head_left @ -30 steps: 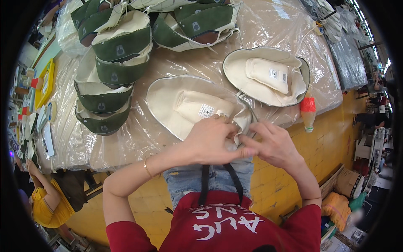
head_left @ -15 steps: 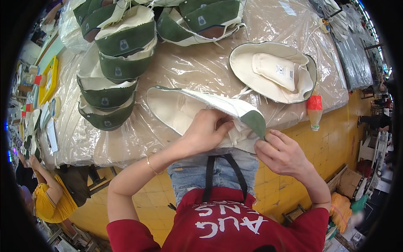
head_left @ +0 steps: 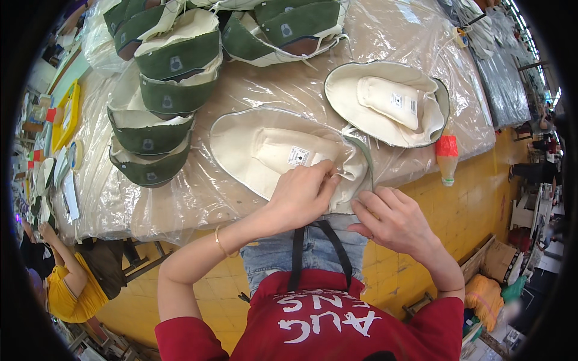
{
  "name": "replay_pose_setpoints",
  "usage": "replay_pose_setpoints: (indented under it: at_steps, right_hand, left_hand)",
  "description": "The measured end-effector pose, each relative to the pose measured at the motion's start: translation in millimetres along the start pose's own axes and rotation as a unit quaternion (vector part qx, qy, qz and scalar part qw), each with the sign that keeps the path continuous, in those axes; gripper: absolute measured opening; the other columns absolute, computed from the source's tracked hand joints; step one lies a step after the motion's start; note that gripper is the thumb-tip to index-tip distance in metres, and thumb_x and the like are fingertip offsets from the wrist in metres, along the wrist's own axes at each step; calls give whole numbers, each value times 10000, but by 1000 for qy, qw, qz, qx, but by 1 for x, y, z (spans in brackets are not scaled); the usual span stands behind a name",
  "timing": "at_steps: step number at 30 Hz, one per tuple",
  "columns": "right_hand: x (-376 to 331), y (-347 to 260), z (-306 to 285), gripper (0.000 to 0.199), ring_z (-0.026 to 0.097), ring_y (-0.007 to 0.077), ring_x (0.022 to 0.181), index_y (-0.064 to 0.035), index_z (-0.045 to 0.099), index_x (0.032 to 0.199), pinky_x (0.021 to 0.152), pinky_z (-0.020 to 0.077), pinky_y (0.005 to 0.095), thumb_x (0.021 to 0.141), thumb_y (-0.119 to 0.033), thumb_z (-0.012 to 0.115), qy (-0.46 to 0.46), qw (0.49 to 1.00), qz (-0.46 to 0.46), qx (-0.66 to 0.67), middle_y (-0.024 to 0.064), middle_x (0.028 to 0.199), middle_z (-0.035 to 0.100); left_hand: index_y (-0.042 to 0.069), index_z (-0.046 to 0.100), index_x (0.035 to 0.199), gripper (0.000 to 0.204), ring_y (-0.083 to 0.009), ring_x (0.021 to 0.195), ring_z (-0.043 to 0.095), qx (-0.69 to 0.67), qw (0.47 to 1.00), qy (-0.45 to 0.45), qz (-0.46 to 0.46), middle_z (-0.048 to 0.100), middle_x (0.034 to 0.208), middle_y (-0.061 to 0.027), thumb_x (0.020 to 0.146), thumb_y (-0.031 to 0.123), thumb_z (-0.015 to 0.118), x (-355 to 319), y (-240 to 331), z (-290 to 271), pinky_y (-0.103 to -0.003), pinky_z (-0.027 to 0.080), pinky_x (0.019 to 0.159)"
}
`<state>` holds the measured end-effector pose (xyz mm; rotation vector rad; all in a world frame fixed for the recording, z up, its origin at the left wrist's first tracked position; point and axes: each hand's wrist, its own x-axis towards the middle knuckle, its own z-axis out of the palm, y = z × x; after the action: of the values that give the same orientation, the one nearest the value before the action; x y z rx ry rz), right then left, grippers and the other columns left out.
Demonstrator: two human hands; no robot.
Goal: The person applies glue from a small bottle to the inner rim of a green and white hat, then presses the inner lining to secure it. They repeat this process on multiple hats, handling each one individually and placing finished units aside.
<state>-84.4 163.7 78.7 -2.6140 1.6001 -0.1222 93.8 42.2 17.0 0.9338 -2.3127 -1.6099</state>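
Observation:
A cream-lined shoe upper (head_left: 235,144) lies with its inside facing up on the plastic-covered table in front of me. A padded tongue with a small label sits in its middle, and a green strip edges its heel end. My left hand (head_left: 304,191) is closed, pinching the cream lining near the heel. Against the heel edge, my right hand (head_left: 394,219) has its fingers curled around the rim, the fingertips partly hidden. A second shoe upper (head_left: 343,90), also inside up, rests just beyond to the right.
Nested green and cream shoe uppers (head_left: 165,99) stand in a column at left, with more uppers (head_left: 301,27) at the back. A red-labelled bottle (head_left: 447,157) is at the table's right edge. Left lies a yellow tray (head_left: 65,117); a person in yellow (head_left: 78,286) works beyond.
The shoe upper in my hands has turned from tilted on its side to lying inside up, showing its tongue and label. My right hand has shifted slightly left and down.

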Motion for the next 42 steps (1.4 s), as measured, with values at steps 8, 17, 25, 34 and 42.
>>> replay_pose_setpoints:
  at_steps: [8,17,25,34,42]
  right_hand:
    - [-5,-3,8,356,587,257,995,-37,629,975,913,514,358,801,-337,712,-10,998,-44,43,100,1031,556]
    - [-14,14,7,361,597,269,884,-74,638,956,755,531,345,755,-332,792,5,985,5,173,86,1057,567]
    - [-2,34,-13,220,602,261,837,-81,672,904,659,503,360,783,-228,782,61,972,124,190,70,1018,606]
    - [42,30,-13,363,625,318,806,-102,555,1106,705,484,399,774,-54,696,88,947,308,29,106,884,639]
    - [58,45,-2,354,627,424,768,-93,443,1101,660,467,518,813,-15,635,-15,934,339,110,192,753,624]
  left_hand:
    - [-34,480,1163,640,-227,766,637,-83,992,19,89,637,967,-162,766,338,817,10,13,0,-369,511,660]
    - [-79,586,991,401,-160,712,637,-99,992,0,76,630,776,-119,857,264,746,27,9,1,-307,514,656]
    - [-103,580,973,240,-185,713,643,-178,984,11,24,623,760,-163,905,127,560,55,0,11,-336,499,659]
    - [-99,627,860,308,-332,638,617,-86,995,-49,19,625,691,-211,882,207,599,72,12,6,-419,481,645]
    - [-83,612,889,268,-159,541,627,-142,987,-65,33,628,638,-106,957,167,543,70,-2,7,-319,470,509]
